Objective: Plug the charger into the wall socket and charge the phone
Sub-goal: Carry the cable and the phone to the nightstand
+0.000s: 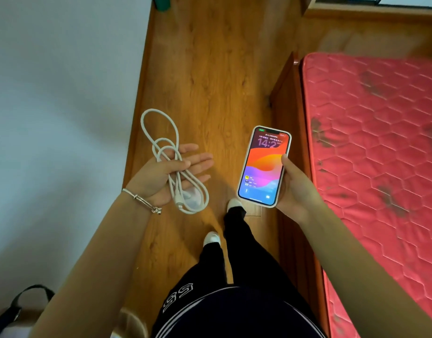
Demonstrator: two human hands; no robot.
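Note:
A white charging cable (178,181), loosely coiled, lies across my left hand (161,176), which is palm up with straight fingers. My thumb lies over the strands and pins them to the palm. One loop sticks out past the hand toward the wall, and a connector end hangs below the palm. My right hand (295,189) grips a phone (263,167) in a pale case by its right edge, its lit lock screen facing up. The two hands are apart at waist height. No wall socket is in view.
A white wall (51,93) runs along the left and a bed with a red quilted mattress (380,154) and wooden frame (290,113) along the right. A strip of wooden floor (210,69) lies between them. A dark-strapped bag (12,311) sits bottom left and a green object (162,2) at the top.

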